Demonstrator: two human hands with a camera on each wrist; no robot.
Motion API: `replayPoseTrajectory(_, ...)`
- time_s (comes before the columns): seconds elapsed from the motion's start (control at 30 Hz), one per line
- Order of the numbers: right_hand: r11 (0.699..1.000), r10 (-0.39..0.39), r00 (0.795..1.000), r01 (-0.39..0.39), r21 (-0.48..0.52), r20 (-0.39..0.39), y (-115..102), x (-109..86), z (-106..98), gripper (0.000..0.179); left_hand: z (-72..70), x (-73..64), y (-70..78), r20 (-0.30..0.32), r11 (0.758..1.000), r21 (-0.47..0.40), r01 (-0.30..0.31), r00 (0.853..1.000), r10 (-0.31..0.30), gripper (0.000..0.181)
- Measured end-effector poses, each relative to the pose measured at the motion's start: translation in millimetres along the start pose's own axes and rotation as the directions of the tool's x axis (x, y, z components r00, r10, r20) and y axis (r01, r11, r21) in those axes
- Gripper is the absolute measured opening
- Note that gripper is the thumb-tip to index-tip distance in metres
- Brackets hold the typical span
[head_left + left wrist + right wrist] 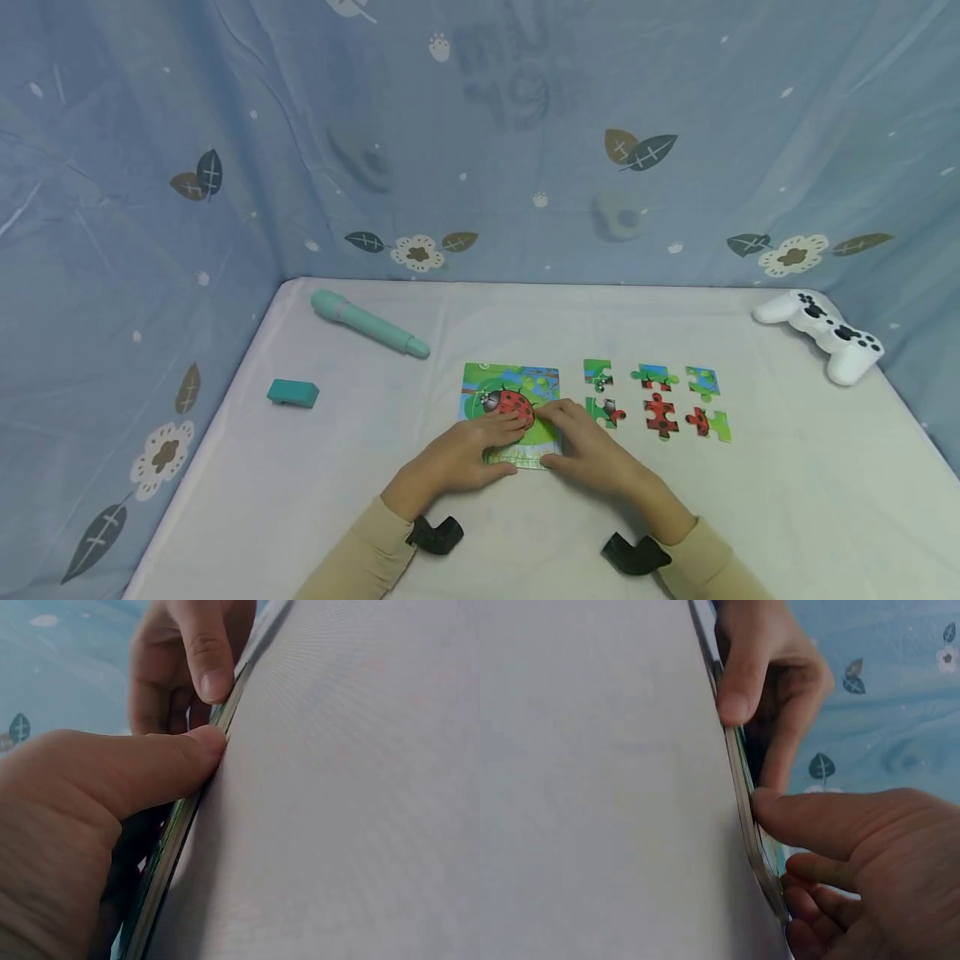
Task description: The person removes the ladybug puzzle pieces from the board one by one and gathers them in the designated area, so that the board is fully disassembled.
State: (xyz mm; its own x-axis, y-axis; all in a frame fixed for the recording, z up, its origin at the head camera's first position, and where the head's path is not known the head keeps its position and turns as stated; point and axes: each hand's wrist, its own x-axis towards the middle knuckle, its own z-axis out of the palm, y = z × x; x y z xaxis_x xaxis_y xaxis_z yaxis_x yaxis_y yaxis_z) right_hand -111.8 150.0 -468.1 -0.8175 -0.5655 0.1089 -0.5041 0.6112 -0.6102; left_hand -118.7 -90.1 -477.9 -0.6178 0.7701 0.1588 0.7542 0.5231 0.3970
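A thin square ladybug picture board [487, 379] lies flat on the table in the head view. My left hand [474, 450] rests on its lower left part, straight fingers over the picture and thumb at the near edge. My right hand [592, 450] touches its right side, fingertips beside the ladybug and thumb at the near right corner. Both wrist views show the board's layered edge [742, 780] with the two thumbs against it. The hands cover part of the picture. Right of the board lie several loose jigsaw pieces [661, 417], in two rows.
A teal toy microphone [371, 325] lies at the back left, and a small teal block [293, 393] sits nearer the left edge. At the back right is a white game controller [825, 332]. Blue patterned cloth [525, 183] walls the table's back and sides.
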Motion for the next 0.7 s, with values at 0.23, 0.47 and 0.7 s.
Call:
replayPoseTrajectory(0.23, 1.000, 0.002, 1.000, -0.001, 0.014, -0.031, -2.0, -2.3, 4.3, 0.055, 1.2, -1.0, -2.7, -0.008, 1.000, -0.016, -0.001, 1.000, 0.001, 0.053)
replayPoseTrajectory(0.47, 0.999, 0.012, 0.998, -0.009, 0.053, -0.061, -1.0, -1.5, 7.1, 0.052, 0.9, -1.3, -3.3, -0.005, 0.999, -0.041, 0.012, 1.000, -0.012, 0.052)
replayPoseTrajectory(0.7, 0.998, 0.030, 0.997, -0.025, 0.058, -0.077, -1.9, -1.9, 7.6, 0.054, 2.5, -1.1, -3.9, -0.003, 0.999, -0.027, 0.025, 1.000, -0.025, 0.053)
